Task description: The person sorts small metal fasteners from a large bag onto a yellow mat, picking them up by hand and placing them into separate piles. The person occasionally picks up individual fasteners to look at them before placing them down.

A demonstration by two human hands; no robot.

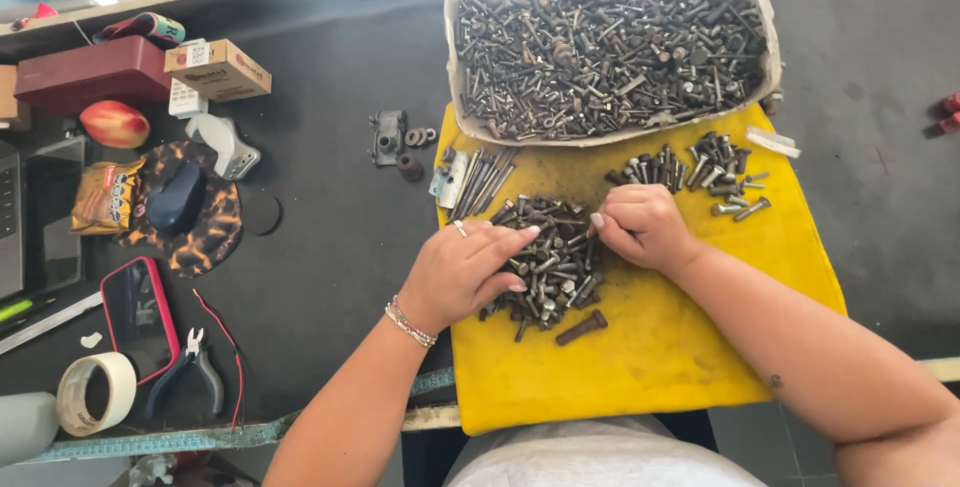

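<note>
I see my left hand [462,272] resting flat, fingers loose, on the bolt pile [548,262] (yellow cloth [660,347] beneath). My right hand [640,227] pinches bolts at its far right edge.

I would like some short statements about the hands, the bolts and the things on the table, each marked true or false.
1. Both hands rest on the pile of bolts on the yellow cloth. True: left hand, right hand.
2. The cardboard tray is empty. False: it is full of bolts and screws.
3. The left wrist wears a bracelet. True.
4. The pliers lie on the yellow cloth. False: they lie on the dark table beside the tape roll.
5. A single rusty bolt lies apart, nearer the person than the pile. True.
</note>
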